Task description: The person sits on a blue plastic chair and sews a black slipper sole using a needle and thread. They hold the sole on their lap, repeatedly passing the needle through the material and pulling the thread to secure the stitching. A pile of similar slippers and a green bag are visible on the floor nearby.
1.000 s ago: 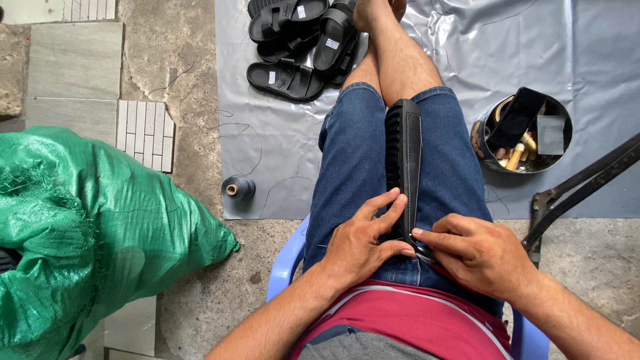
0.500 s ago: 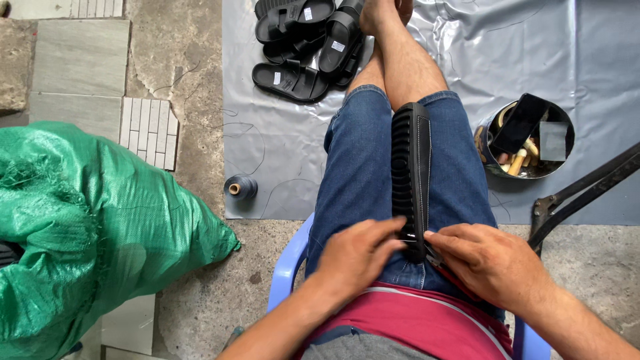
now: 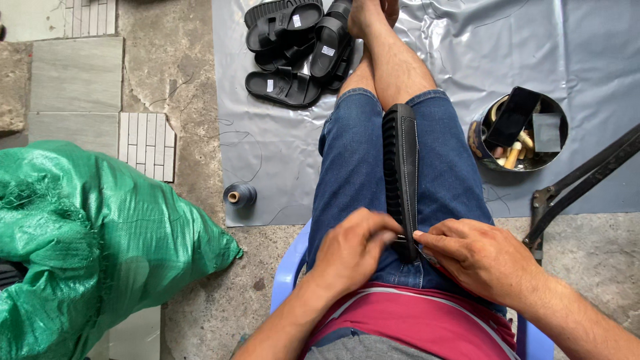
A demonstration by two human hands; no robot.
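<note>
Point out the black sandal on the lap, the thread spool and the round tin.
black sandal (image 3: 399,160), head view, ribbed sole edge.
thread spool (image 3: 240,195), head view, wound side.
round tin (image 3: 477,137), head view, left wall.

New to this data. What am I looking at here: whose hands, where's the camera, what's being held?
There is no machine here: a person sits on a pale blue plastic chair, and the single camera is worn on their head, looking down at their lap. The left hand and right hand both pinch the near end of a black sandal sole, which lies edge-up along their jeans-clad thighs. On the ground lies a grey plastic sheet with a pile of black sandals, a round tin of tools and, at its edge, a spool of dark thread. A green woven sack sits to the left.
</note>
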